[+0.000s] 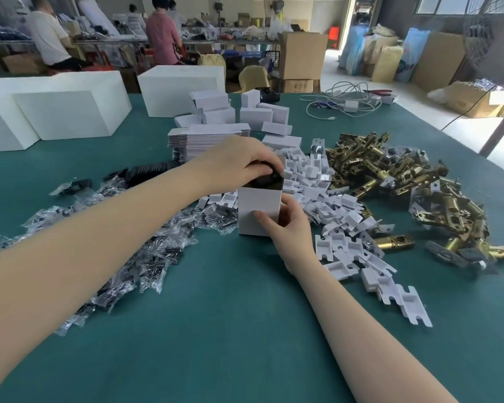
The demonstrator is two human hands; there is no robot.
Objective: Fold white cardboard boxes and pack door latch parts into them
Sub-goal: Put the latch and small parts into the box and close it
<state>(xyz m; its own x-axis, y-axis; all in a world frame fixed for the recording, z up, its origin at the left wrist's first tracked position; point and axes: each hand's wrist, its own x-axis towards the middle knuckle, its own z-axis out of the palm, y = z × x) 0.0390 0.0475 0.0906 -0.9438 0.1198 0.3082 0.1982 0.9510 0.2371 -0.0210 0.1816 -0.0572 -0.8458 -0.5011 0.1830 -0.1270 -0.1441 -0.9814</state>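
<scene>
A small white cardboard box (255, 209) stands upright on the green table, its top open. My right hand (288, 228) grips its lower right side, thumb across the front face. Above the opening, my left hand (239, 164) pinches a black part (269, 177) that sits partly inside the box. Brass door latches (390, 175) lie heaped to the right. White cardboard inserts (346, 225) are scattered between the box and the latches. Clear bags of black screws (134, 245) spread out to the left. A stack of flat white box blanks (207, 139) sits behind my left hand.
Folded small white boxes (256, 114) and large white cartons (61, 114) stand at the back of the table (216, 330). White cables (341, 101) lie at the back right. Black parts (146, 171) lie left of the blanks. People work at benches behind.
</scene>
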